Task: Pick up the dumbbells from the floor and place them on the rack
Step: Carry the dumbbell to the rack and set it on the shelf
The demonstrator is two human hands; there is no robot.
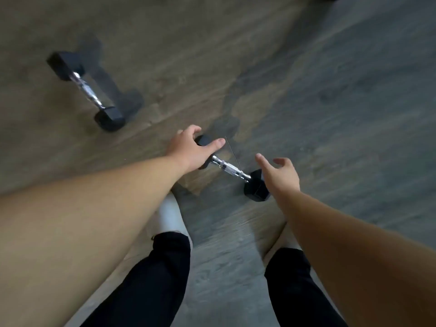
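Two black hex dumbbells with chrome handles lie on the wooden floor. The near dumbbell lies in front of my feet. My left hand rests over its left head, fingers curled around that head. My right hand hovers over the right head with fingers spread, holding nothing. The far dumbbell lies alone at the upper left, apart from both hands. The rack is out of view.
Grey-brown wood floor fills the view. My legs in black trousers and white socks stand just behind the near dumbbell. A thin dark line lies on the floor beside the handle.
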